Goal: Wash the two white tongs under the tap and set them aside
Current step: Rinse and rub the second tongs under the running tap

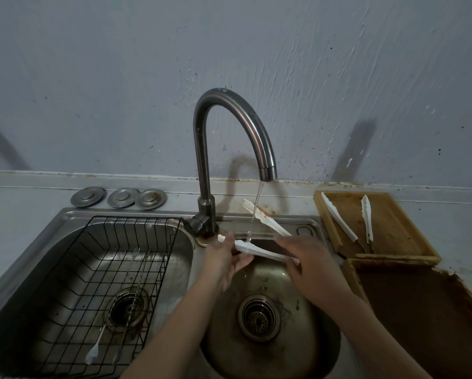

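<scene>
Grey wall and steel double sink (305, 222) frame the scene. White tongs (259, 250) are gripped at the hinge end by the right hand (308, 266), one arm rubbed by the left hand (223, 258), under the tap (229, 138) stream. At three o'clock, second tongs (338, 217) lie on a wooden board (393, 225).

Two white plastic tongs: one (264, 251) under the running water, one (346, 222) on a wooden board. Two wooden cutting boards (393, 228) (420, 310). Three round metal sink plugs (87, 197) (122, 198) (151, 198). Two steel sink basins (174, 242) (311, 337). One black wire rack (158, 269). One curved metal tap (204, 149). Two hands (226, 258) (311, 266).
</scene>
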Motion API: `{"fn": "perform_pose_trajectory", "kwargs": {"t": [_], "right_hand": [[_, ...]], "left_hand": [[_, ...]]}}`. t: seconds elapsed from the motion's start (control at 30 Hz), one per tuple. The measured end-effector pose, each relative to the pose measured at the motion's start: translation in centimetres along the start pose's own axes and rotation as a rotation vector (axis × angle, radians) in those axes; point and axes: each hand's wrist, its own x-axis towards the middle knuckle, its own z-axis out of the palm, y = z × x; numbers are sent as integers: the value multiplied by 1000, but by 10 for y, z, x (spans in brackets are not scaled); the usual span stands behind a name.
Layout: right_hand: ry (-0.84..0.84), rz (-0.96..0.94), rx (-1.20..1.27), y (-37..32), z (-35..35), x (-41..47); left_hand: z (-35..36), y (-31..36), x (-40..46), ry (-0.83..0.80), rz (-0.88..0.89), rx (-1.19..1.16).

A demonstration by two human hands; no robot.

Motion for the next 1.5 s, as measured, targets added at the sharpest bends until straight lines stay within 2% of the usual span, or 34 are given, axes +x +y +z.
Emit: {"fn": "perform_pose_trajectory", "kwargs": {"t": [0.07,0.1,0.2,0.27,0.3,0.47,0.6,0.73,0.83,0.97,1.17,1.33,1.5], "right_hand": [[176,128,63,5,-4,-3],[182,232,86,8,-7,-2],[-87,567,166,22,-10,7],[-238,700,144,29,-7,11],[-262,727,109,31,-4,12],[-245,773,127,47,5,15],[-223,828,326,57,3,18],[-85,845,493,55,4,16],[27,758,520,50,8,14],[94,699,542,48,13,12],[116,681,583,54,24,15],[174,731,654,58,37,12],[199,746,762,57,46,8]], "left_hand": [[0,-1,-1,-27,-16,-1],[0,-3,-2,-40,-30,-2],[5,-9,-4,-80,-54,4],[9,-15,-4,-99,-55,32],[10,-18,-4,-102,-53,49],[5,-15,-4,-119,-125,189],[-1,0,-4,-168,-145,353],[-2,10,-3,-185,-138,430],[2,15,-2,-151,-65,509],[8,20,-2,-48,60,614],[10,24,-4,45,290,781],[16,29,-8,-18,325,834],[19,37,-15,-170,179,817]]}}
